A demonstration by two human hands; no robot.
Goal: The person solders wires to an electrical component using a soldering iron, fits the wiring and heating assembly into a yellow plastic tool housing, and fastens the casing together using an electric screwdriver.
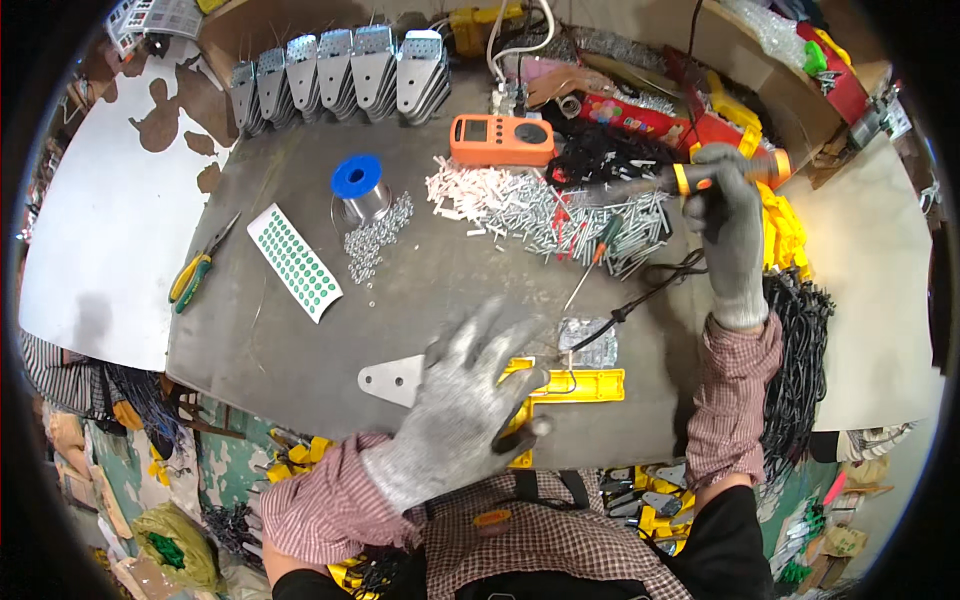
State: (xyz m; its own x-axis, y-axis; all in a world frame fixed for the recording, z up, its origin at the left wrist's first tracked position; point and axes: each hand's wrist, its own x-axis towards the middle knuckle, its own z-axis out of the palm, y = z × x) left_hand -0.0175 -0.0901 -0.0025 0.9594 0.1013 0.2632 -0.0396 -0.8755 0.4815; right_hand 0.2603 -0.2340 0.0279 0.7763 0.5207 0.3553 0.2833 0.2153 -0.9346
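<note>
My left hand (455, 410), in a grey work glove, is low over the near middle of the table with its fingers spread, slightly blurred. Beneath and beside it lies a yellow plastic housing (590, 386), partly hidden by the hand; whether they touch I cannot tell. A black cable (600, 333) runs to the housing. Left of the fingers, a grey triangular metal plate (388, 380) with holes is partly covered. My right hand (728, 200), also gloved, is raised at the right, closed round a black and orange electric screwdriver (682, 181) pointing left over the screws.
Screws (600, 222) and pale pins (462, 190) are heaped behind an orange-handled screwdriver (606, 240). An orange meter (502, 140), solder spool (362, 190), nuts (375, 240), green-sticker sheet (295, 262), pliers (204, 262) and stacked metal plates (372, 75) surround the work. Black cables (798, 370) hang at right.
</note>
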